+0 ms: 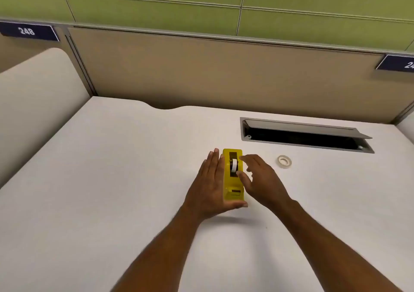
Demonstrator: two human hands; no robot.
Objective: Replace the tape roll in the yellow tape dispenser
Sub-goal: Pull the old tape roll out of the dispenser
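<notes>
Left hand point(209, 187) lies flat and open against the left side of the yellow tape dispenser point(233, 175), thumb hooked round its near end, likely to steady it on the white desk point(112, 179). Right hand point(261, 179), fingers loosely spread and holding nothing, reaches toward the old roll point(234, 165) seated in the slot. Farther right, apart, lies the spare tape roll point(284, 161), within reach for the swap.

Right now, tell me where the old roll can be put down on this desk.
Most of the desk is bare: the wide stretch left of the left hand, and the near strip between the forearms. It is crowded around the yellow dispenser, flanked by both hands, the right hand beside it. Further right lie the spare roll and the open cable hatch.
</notes>
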